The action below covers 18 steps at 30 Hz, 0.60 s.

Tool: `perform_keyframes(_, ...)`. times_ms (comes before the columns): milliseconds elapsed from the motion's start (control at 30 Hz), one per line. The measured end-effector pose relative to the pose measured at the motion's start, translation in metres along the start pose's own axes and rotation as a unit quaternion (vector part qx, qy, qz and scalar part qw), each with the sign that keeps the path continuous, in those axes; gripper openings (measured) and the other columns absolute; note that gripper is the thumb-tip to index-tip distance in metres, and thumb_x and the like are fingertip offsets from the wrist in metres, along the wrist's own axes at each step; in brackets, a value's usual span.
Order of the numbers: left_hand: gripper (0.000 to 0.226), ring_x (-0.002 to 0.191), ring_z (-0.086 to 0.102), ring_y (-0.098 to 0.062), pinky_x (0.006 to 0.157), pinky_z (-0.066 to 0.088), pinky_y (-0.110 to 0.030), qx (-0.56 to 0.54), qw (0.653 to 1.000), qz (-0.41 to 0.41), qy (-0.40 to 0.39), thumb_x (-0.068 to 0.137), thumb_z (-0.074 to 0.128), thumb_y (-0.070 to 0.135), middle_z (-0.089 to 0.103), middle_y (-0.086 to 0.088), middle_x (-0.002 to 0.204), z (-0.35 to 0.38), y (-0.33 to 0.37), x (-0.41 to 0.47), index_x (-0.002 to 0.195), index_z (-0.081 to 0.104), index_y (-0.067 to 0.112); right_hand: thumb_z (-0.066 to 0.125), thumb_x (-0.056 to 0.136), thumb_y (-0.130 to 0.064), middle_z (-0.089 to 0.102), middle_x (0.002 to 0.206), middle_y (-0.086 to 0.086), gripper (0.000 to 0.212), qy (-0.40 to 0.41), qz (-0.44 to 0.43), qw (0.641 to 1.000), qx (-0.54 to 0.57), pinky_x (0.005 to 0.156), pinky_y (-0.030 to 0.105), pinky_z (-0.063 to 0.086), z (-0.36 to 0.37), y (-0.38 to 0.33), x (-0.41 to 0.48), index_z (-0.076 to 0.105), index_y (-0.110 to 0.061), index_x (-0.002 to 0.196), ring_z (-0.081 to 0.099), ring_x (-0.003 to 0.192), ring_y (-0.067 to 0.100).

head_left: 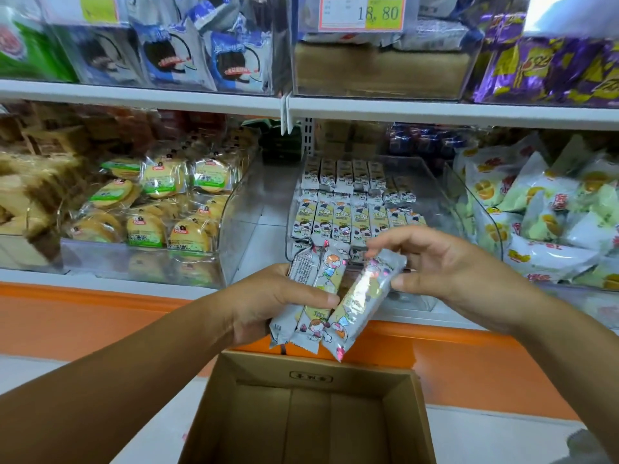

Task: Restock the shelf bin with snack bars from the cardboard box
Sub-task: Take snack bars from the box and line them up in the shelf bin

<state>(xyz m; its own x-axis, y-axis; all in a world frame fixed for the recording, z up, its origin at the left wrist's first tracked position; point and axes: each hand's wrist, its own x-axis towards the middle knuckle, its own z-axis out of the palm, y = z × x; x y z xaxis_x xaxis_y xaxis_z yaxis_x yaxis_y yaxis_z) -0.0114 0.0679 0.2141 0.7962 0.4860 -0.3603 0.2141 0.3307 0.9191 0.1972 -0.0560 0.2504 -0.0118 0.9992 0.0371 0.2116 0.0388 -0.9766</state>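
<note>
My left hand (268,301) grips a small bunch of snack bars (310,296), grey wrappers printed with cartoon children, held just in front of the shelf. My right hand (445,266) pinches the upper end of one more bar (363,298), which leans against that bunch. Behind the hands stands the clear shelf bin (432,182), with several rows of the same bars laid in it. The open cardboard box (311,416) sits below the hands, and the part of its inside that shows holds nothing.
Clear bins of round biscuit packs (157,209) lie to the left and white-and-green snack bags (549,216) to the right. An orange shelf edge (100,296) runs below the bins. The upper shelf carries a price tag (363,11) and more packets.
</note>
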Motion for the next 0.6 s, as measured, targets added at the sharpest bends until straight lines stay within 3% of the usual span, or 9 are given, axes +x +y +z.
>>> perform_keyframes(100,0.052,0.102,0.071,-0.032,0.095,0.054,-0.043,0.022,0.997,0.037,0.063,0.068,0.079,0.007,0.073,-0.018,0.111,-0.003,0.007,-0.001,0.117,0.066,0.002,0.072,0.069,-0.013,0.068,0.101,-0.008,0.031,0.061,-0.034,0.997,0.042,0.081,0.026,0.054,-0.006,-0.009,-0.006,0.074,-0.027,0.096,0.065,0.094,0.012)
perform_keyframes(167,0.056,0.104,0.071,-0.028,0.105,0.045,-0.045,0.037,0.99,0.082,0.111,0.067,0.082,0.016,0.075,-0.014,0.107,-0.005,0.014,-0.003,0.119,0.063,0.007,0.074,0.066,-0.018,0.065,0.095,-0.012,0.027,0.17,-0.078,0.982,0.034,0.078,0.019,0.052,-0.014,-0.01,-0.006,0.073,-0.03,0.09,0.062,0.088,0.007)
perform_keyframes(267,0.042,0.101,0.067,-0.012,0.112,0.032,-0.043,0.065,0.974,0.13,0.176,0.069,0.082,0.026,0.078,0.01,0.084,-0.007,0.022,-0.004,0.101,0.054,0.028,0.073,0.081,-0.01,0.059,0.102,-0.003,0.02,0.363,-0.078,0.916,-0.151,0.075,0.009,0.046,-0.025,0.002,0.005,0.068,-0.028,0.089,0.056,0.085,0.001)
perform_keyframes(333,0.032,0.089,0.062,0.001,0.103,0.039,-0.036,0.079,0.961,0.158,0.214,0.077,0.079,0.022,0.071,0.028,0.07,-0.008,0.025,-0.003,0.093,0.053,0.032,0.07,0.085,-0.016,0.051,0.108,0.0,0.014,0.428,-0.055,0.865,-0.257,0.074,-0.001,0.035,-0.027,0.009,0.017,0.065,-0.027,0.093,0.048,0.087,-0.014)
perform_keyframes(367,0.028,0.083,0.063,0.002,0.095,0.046,-0.032,0.088,0.955,0.169,0.227,0.079,0.079,0.021,0.071,0.028,0.069,-0.008,0.025,-0.001,0.093,0.056,0.031,0.069,0.086,-0.018,0.048,0.11,0.001,0.013,0.446,-0.048,0.849,-0.279,0.07,-0.005,0.031,-0.028,0.012,0.025,0.065,-0.025,0.096,0.044,0.083,-0.021)
perform_keyframes(433,0.026,0.079,0.071,-0.005,0.072,0.055,-0.024,0.111,0.945,0.178,0.252,0.08,0.079,0.026,0.076,0.012,0.079,-0.01,0.022,0.004,0.097,0.06,0.03,0.067,0.088,-0.018,0.042,0.11,0.002,0.014,0.471,-0.042,0.828,-0.302,0.064,-0.001,0.032,-0.031,0.019,0.042,0.065,-0.021,0.101,0.043,0.07,-0.02)
perform_keyframes(533,0.039,0.082,0.071,-0.032,0.066,0.055,-0.033,0.158,0.925,0.187,0.292,0.076,0.081,0.035,0.076,-0.004,0.085,-0.012,0.02,0.01,0.107,0.06,0.024,0.063,0.091,-0.017,0.034,0.107,-0.001,0.014,0.467,-0.026,0.811,-0.352,0.066,0.02,0.038,-0.038,0.027,0.07,0.064,-0.018,0.105,0.043,0.062,0.001)
perform_keyframes(567,0.039,0.07,0.069,-0.031,0.061,0.054,-0.03,0.172,0.915,0.199,0.305,0.077,0.081,0.035,0.072,-0.002,0.076,-0.012,0.021,0.011,0.106,0.059,0.021,0.062,0.092,-0.016,0.032,0.106,-0.001,0.014,0.459,-0.021,0.806,-0.374,0.066,0.025,0.039,-0.04,0.03,0.08,0.063,-0.016,0.106,0.044,0.061,0.007)
perform_keyframes(600,0.036,0.058,0.064,-0.019,0.053,0.05,-0.027,0.186,0.903,0.218,0.319,0.078,0.08,0.034,0.067,0.005,0.067,-0.013,0.022,0.012,0.102,0.057,0.02,0.062,0.092,-0.016,0.031,0.106,0.0,0.015,0.452,-0.019,0.801,-0.391,0.065,0.027,0.04,-0.043,0.033,0.089,0.062,-0.014,0.107,0.046,0.06,0.015)
